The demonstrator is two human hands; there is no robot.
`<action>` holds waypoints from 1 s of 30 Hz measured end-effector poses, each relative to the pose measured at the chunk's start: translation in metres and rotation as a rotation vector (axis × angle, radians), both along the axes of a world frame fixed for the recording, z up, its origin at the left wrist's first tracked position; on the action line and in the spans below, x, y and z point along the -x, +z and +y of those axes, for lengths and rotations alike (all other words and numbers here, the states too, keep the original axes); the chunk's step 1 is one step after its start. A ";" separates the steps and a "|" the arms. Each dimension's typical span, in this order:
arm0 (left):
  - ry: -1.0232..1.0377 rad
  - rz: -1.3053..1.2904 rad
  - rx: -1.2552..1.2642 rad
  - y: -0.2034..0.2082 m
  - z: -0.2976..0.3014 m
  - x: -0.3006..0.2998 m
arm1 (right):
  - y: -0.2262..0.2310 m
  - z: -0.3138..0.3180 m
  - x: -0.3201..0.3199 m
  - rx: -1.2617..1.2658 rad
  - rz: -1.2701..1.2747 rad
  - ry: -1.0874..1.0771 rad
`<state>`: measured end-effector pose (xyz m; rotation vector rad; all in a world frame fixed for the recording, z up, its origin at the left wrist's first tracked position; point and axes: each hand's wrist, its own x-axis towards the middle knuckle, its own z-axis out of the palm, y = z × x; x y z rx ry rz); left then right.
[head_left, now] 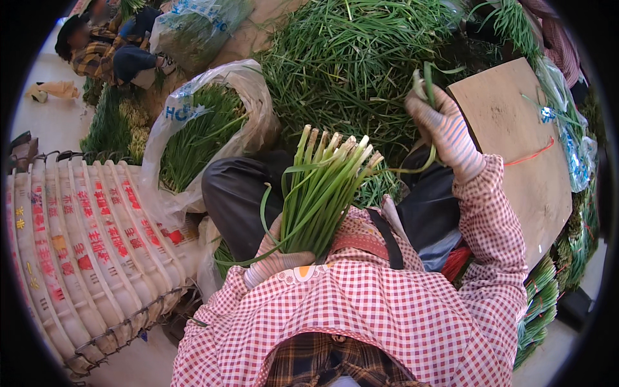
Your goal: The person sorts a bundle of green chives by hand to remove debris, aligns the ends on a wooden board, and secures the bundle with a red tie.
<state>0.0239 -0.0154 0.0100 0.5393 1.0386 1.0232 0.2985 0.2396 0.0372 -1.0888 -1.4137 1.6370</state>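
My left hand [278, 264], in a pale glove, is closed round a thick bunch of chives [322, 200] just in front of my body. The bunch stands with its pale, cut-looking stem ends upward and fairly even; a few long leaves curl out at its left side. Raised at the right, my right hand [445, 122] wears a striped glove and is closed on a loose chive stalk [423, 87]. A long yellowish-green leaf trails below that hand towards the bunch.
A big heap of loose chives [348, 64] lies ahead. Left are an open plastic bag [251, 90] of chives and a white strapped basket [97, 232] with red printing. A brown board [516, 142] leans at right. Another person [116, 55] sits far left.
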 end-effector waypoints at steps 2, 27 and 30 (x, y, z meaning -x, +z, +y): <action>0.037 0.001 0.052 0.004 0.004 -0.006 | 0.010 -0.020 0.015 -0.174 0.047 0.185; 0.125 -0.049 0.185 -0.053 0.008 -0.008 | -0.008 0.051 0.029 0.024 -0.211 -0.340; -0.010 0.259 0.046 -0.039 0.004 -0.002 | -0.022 0.022 0.032 -0.503 -0.292 0.361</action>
